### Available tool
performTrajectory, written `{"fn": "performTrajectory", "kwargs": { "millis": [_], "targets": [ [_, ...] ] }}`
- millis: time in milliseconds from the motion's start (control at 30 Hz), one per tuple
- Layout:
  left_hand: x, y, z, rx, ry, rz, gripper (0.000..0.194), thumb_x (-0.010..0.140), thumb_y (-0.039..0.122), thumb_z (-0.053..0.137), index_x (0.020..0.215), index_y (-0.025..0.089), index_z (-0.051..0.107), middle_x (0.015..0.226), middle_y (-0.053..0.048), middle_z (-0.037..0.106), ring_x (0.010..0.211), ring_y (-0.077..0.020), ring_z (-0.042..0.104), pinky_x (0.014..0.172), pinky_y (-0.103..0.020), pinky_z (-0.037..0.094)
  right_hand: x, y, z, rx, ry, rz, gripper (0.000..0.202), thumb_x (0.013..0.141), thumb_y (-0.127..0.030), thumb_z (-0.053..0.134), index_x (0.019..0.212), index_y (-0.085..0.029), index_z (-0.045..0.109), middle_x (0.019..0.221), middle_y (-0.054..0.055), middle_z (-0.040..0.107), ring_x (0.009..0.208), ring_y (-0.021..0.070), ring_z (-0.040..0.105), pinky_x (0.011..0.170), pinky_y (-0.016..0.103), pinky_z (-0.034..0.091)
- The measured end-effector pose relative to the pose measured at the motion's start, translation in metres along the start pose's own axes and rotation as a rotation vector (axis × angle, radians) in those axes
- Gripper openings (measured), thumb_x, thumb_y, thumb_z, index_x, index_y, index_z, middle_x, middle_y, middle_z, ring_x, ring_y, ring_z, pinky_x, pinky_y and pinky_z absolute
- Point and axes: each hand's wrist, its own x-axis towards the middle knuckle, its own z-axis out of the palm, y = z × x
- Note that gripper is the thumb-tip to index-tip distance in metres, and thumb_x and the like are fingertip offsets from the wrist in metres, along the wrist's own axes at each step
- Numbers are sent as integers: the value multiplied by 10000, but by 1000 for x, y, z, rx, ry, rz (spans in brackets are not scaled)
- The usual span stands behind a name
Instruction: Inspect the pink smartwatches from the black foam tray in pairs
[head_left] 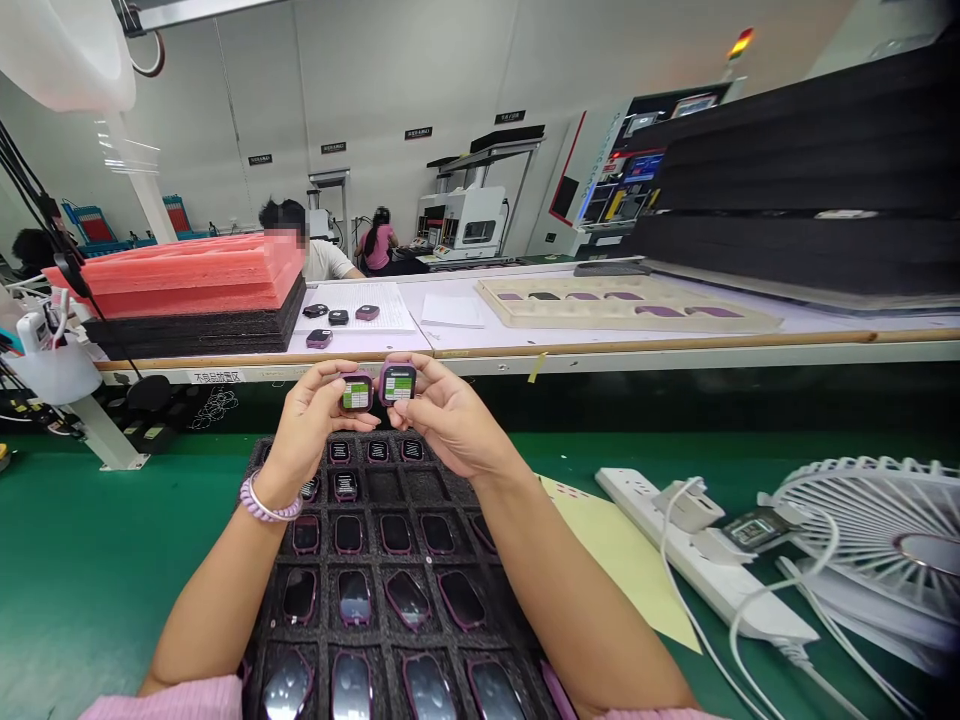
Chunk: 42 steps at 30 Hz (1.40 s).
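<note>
My left hand (306,422) pinches a small purple-framed watch (357,393) with a lit green and white screen. Right beside it, my right hand (448,415) grips a second purple-framed watch (397,383), its screen lit in the same way. Both are held up above the far end of a black foam tray (379,560). Rows of purple-rimmed watches sit in the tray's compartments; several in the far rows show white text, while the nearer ones have dark screens. Two compartments in the second row hold no watch.
A white power strip (705,550) with cables and a white fan (885,530) lie at the right, near a yellow sheet (622,560). The shelf (450,352) ahead carries red foam (187,275), several small watches and a beige tray (622,303). Two people sit beyond.
</note>
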Motion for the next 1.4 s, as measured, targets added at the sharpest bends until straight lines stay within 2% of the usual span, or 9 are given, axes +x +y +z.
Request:
{"fn": "performTrajectory", "kwargs": {
  "millis": [233,433,833,1033,1167,1233,1300,1400],
  "targets": [
    [0,-2,0,26,-8,4,396,727,232,681,1110,174,602,988,-50,697,655,-183,731,645,-292,651,2,4,-1,23,34,3,479,718,-291,840,1125,-212,601,856,-14,595,603,113,545,547,248,445],
    [0,-1,1,44,-19,7,382,737,248,684,1104,169,615,996,-47,691,656,-190,737,639,-280,655,3,5,0,19,55,-11,507,714,-318,871,1117,-199,588,858,-9,607,588,102,533,525,228,420],
    [0,-3,-1,44,0,12,390,732,223,662,1116,174,614,994,-51,686,643,-178,728,628,-282,650,0,2,2,-37,17,-26,477,691,-213,736,1138,-212,572,913,10,610,621,117,534,578,269,443],
    [-1,-2,0,43,-4,17,386,735,228,666,1113,169,619,970,-41,677,642,-184,732,616,-268,645,1,3,2,-16,11,-28,501,682,-196,771,1145,-214,581,909,1,618,623,115,542,577,258,445],
    [-1,-2,0,53,-8,13,386,738,234,672,1115,167,619,1012,-56,678,635,-175,728,616,-268,648,3,5,1,18,41,-9,461,736,-319,834,1120,-216,600,879,3,621,596,121,528,551,265,442],
    [-1,-2,0,55,-11,11,388,740,236,673,1118,166,617,1021,-61,679,634,-171,727,616,-266,649,4,6,0,61,50,0,416,794,-424,811,1095,-214,614,864,18,626,592,136,530,541,277,445],
    [-1,-2,0,57,-12,12,390,739,237,674,1118,164,617,1033,-64,680,634,-172,728,614,-262,649,5,6,-1,90,44,5,390,828,-464,782,1079,-213,622,857,28,629,597,147,539,544,284,453],
    [-1,-1,0,55,-13,12,401,733,245,682,1119,161,614,1034,-61,682,643,-182,735,613,-256,650,3,5,-2,68,29,6,406,777,-352,813,1104,-218,614,882,14,632,609,136,551,566,279,463]
  ]
}}
